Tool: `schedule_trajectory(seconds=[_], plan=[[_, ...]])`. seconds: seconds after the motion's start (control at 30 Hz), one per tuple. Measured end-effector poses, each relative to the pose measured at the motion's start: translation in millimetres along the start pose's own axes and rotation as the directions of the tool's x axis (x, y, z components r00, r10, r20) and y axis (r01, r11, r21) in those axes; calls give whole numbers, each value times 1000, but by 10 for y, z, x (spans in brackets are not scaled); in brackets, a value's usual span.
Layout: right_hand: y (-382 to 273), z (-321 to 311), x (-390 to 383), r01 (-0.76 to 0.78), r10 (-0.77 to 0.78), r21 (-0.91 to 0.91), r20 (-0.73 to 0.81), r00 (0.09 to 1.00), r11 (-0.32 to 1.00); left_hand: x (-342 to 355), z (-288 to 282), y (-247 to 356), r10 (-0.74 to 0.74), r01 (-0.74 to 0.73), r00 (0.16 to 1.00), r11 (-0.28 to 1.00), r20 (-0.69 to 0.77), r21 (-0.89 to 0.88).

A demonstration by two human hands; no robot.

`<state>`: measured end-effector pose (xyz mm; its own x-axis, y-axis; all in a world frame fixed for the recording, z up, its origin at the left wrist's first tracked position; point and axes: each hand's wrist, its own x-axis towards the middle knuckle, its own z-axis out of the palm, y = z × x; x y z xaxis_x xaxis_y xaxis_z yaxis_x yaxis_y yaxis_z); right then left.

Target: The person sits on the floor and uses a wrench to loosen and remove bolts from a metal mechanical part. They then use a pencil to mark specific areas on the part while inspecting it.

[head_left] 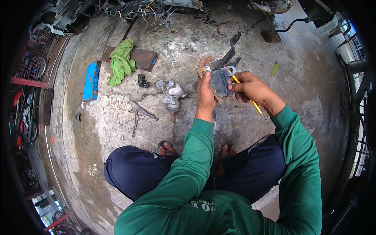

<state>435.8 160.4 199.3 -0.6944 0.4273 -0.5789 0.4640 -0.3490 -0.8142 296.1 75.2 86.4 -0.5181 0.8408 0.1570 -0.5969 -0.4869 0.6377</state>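
Observation:
My left hand [205,94] is closed around a grey metal bracket [221,83] and a thin brown flat piece [216,94] pressed against it. A black bent arm [232,45] sticks up beyond the bracket, seemingly part of it. Between the fingers of my right hand [252,89] is a yellow pencil [256,107], slanting across the bracket's right edge. Its upper end lies beside the bracket's round eyelet. My right fingertips touch or nearly touch the plate; the exact contact is hidden.
On the concrete floor lie a silver metal housing [171,92], locking pliers [140,113], a wrench [170,54], a blue case [91,81] and a green rag [122,62] over a brown plank [144,58]. Loose wires [156,11] hang at the far edge.

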Motion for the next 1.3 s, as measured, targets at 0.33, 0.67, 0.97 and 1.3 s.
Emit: schedule_trajectory(seconds=[0.33, 0.67, 0.97, 1.3], plan=[[-92, 31, -131, 180, -182, -45, -49, 982, 983, -22, 79, -9, -44, 36, 998, 990, -55, -133], [-84, 135, -111, 581, -805, -629, -126, 580, 517, -37, 130, 82, -129, 110, 987, 979, -100, -170], [-90, 127, -46, 477, -815, -755, -128, 566, 449, -54, 134, 38, -141, 94, 977, 958, -159, -270], [-167, 71, -83, 404, -424, -129, -265, 866, 905, -66, 105, 96, -143, 124, 985, 975, -93, -187]])
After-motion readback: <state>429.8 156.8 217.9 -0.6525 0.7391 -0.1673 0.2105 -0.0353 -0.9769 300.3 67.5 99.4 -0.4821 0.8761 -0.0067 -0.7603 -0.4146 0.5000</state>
